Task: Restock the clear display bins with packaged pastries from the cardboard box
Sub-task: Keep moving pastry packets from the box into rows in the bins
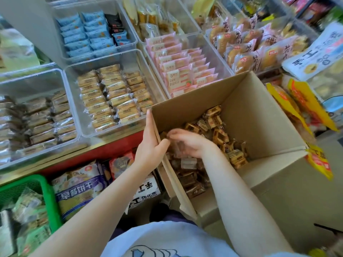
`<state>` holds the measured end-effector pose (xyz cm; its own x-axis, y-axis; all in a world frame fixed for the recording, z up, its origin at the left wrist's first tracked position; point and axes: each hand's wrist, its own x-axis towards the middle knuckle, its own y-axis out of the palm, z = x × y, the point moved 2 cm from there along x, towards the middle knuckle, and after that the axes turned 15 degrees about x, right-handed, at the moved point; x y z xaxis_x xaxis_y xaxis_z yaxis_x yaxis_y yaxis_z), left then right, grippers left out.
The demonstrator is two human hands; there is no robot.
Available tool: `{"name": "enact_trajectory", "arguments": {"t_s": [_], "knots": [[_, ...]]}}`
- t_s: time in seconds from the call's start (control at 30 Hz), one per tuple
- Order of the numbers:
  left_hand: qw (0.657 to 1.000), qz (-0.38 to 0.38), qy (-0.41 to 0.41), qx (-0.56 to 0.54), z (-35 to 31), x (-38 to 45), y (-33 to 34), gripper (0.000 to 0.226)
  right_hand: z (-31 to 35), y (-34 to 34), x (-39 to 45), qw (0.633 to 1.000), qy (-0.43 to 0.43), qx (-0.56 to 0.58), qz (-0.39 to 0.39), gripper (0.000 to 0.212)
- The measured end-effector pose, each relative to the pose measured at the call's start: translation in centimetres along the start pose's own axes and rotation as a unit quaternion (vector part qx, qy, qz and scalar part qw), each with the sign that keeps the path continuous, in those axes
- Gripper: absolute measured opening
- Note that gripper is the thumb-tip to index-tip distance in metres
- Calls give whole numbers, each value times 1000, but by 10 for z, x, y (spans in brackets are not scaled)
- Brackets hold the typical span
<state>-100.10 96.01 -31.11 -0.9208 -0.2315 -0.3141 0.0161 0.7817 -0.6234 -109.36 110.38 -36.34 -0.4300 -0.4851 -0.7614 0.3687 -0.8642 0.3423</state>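
Picking step: your left hand [151, 143] steadies cardboard box [259, 115] flap, fingers straight; right hand [187, 142] curls over pastries [219, 134], grip unclear. Next: lift handful to bin [130, 58].

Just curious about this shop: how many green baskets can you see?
1: the green basket sits at bottom left, below the clear bins. Others may lie out of view.

Cardboard box [259, 112] open, flaps up, brown-wrapped packaged pastries [219, 130] loose on its floor. Clear display bins [130, 58] just beyond it, partly filled with rowed packets.
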Motion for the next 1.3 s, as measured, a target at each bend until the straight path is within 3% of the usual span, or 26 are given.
{"name": "enact_trajectory", "arguments": {"t_s": [0.07,0.13,0.23,0.33,0.4,0.5,0.63,0.7,0.77,0.83,0.9,0.97,1.1,1.3], "knots": [[997,42,23,-62,2,1,-12,73,23,11,-43,986,-78,131,66,36],[994,39,14,-100,4,-3,-34,52,37,27,-76,971,-126,167,112,41],[976,11,-38,-212,3,-13,-71,52,49,68,-100,972,-222,-27,67,40],[941,37,-47,-334,0,-23,-102,42,57,125,-104,929,-318,-184,38,38],[927,-6,-57,-370,13,-30,-123,26,57,158,-99,926,-325,-181,64,36],[920,-19,-42,-390,51,-42,-152,43,52,190,-77,937,-296,-162,90,29],[922,-16,-30,-386,109,-58,-189,53,32,235,-41,915,-263,-297,78,27],[941,-64,-42,-329,141,-61,-202,45,22,261,-23,895,-257,-361,57,29],[975,-155,-89,-130,182,-62,-212,42,16,283,-6,859,-274,-432,-3,27],[954,-206,-146,165,229,-66,-221,52,12,305,11,841,-292,-452,-54,25],[918,-145,-175,325,273,-73,-222,62,8,328,31,837,-305,-449,-67,24],[908,-76,-160,381,300,-80,-217,69,3,352,57,828,-318,-458,-62,24],[919,-57,-119,372,307,-81,-221,76,-13,397,108,794,-337,-501,-71,32],[922,-22,-102,373,315,-82,-224,83,-51,422,155,771,-204,-602,-30,35]]}}
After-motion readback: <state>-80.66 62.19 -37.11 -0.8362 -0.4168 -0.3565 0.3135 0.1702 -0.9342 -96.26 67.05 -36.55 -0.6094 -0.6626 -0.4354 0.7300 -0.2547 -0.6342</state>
